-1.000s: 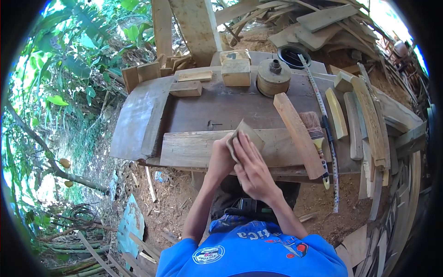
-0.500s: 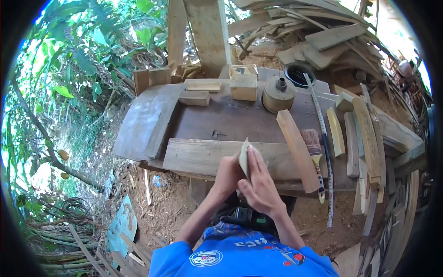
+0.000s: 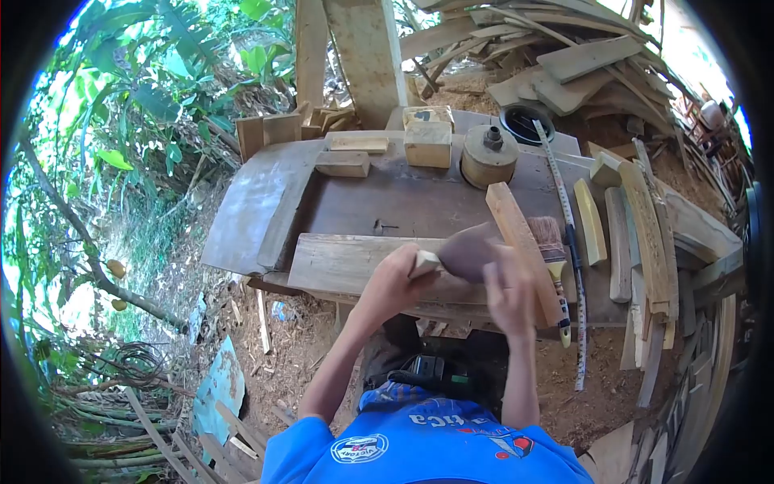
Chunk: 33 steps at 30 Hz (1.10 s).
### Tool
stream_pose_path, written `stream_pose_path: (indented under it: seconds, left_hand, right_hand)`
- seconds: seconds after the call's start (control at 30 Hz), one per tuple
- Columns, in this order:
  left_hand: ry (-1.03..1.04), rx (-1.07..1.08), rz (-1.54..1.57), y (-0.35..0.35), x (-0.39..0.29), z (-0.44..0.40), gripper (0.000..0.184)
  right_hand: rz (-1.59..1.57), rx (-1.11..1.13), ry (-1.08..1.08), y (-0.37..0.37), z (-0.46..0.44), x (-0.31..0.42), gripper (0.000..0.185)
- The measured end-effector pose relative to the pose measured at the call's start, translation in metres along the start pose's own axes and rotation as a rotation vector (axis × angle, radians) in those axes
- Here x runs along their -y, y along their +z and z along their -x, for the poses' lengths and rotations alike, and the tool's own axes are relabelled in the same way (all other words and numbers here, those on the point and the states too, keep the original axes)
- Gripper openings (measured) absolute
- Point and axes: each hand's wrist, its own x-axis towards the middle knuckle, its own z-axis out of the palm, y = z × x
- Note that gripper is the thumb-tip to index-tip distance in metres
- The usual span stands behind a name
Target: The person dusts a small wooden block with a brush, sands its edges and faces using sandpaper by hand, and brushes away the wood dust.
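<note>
My left hand (image 3: 393,282) is closed around a small pale wood block (image 3: 425,263), whose end sticks out toward the right. A dark brown sheet of sandpaper (image 3: 466,252), smeared by motion, spans from the block to my right hand (image 3: 509,297). The fingers of my right hand are blurred but appear to pinch the sheet's right side. Beneath both hands, a wide plank (image 3: 347,262) lies along the near edge of the worktable (image 3: 355,203). A reddish wood piece (image 3: 524,250) rests just beyond my right hand.
To the right lie a paintbrush (image 3: 550,250), a measuring tape (image 3: 560,181) and several cut wood pieces (image 3: 621,242). Along the back stand a wood block (image 3: 428,145), a round can-like object (image 3: 489,157) and a black bowl (image 3: 524,123). Scrap planks (image 3: 580,64) are piled behind.
My hands were pressed together around a pale piece; now they are apart. My right hand has moved right with the sandpaper, whose dark side shows, while my left hand keeps the block.
</note>
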Motion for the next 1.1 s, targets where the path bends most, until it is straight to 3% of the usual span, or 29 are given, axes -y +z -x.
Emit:
stream_pose_path:
  seconds: [0.03, 0.07, 0.13, 0.17, 0.27, 0.43, 0.53, 0.63, 0.7, 0.77, 0.83, 0.97, 1.1]
  left_hand:
    - [-0.094, -0.013, 0.055, -0.003, -0.002, 0.002, 0.023]
    - [-0.188, -0.024, 0.111, -0.006, -0.004, 0.004, 0.022]
    - [-0.090, -0.017, 0.025, -0.009, -0.007, 0.002, 0.024]
    - [-0.030, -0.010, -0.015, -0.007, -0.009, 0.000, 0.025]
    - [0.123, 0.124, -0.169, 0.008, -0.003, -0.005, 0.022]
    - [0.031, 0.095, -0.149, 0.011, -0.009, -0.004, 0.023]
    - [0.034, 0.076, -0.100, 0.011, -0.007, -0.006, 0.024]
    - [0.031, 0.054, -0.080, 0.012, -0.008, -0.007, 0.022]
    - [0.040, 0.032, -0.063, 0.014, -0.008, -0.006, 0.022]
    - [0.054, 0.011, -0.069, 0.015, -0.005, -0.004, 0.024]
    - [0.070, -0.013, -0.033, 0.017, -0.005, -0.005, 0.026]
    - [0.032, 0.029, -0.032, 0.016, -0.004, -0.007, 0.024]
    - [0.056, -0.011, -0.014, 0.015, -0.004, -0.010, 0.022]
  right_hand:
    - [0.207, -0.178, -0.047, -0.015, -0.003, 0.015, 0.036]
    - [0.297, -0.172, -0.039, -0.026, -0.004, 0.025, 0.034]
    - [0.487, -0.160, -0.015, -0.042, -0.001, 0.035, 0.031]
    - [0.550, -0.155, -0.121, -0.034, -0.002, 0.031, 0.026]
    - [0.376, 0.046, -0.135, 0.007, 0.010, 0.008, 0.030]
    - [-0.081, 0.124, 0.028, 0.008, 0.016, -0.008, 0.034]
    - [0.442, -0.131, -0.136, -0.027, -0.002, 0.015, 0.032]
    - [0.759, -0.191, -0.275, -0.039, -0.014, 0.040, 0.032]
    - [0.375, -0.016, -0.196, -0.011, -0.005, 0.013, 0.031]
    - [-0.065, 0.234, 0.238, 0.029, 0.008, -0.014, 0.032]
    - [-0.207, 0.114, 0.243, 0.047, 0.011, -0.008, 0.034]
    - [-0.300, 0.235, 0.379, 0.051, -0.010, -0.008, 0.040]
    - [-0.414, 0.149, 0.333, 0.041, 0.024, 0.008, 0.053]
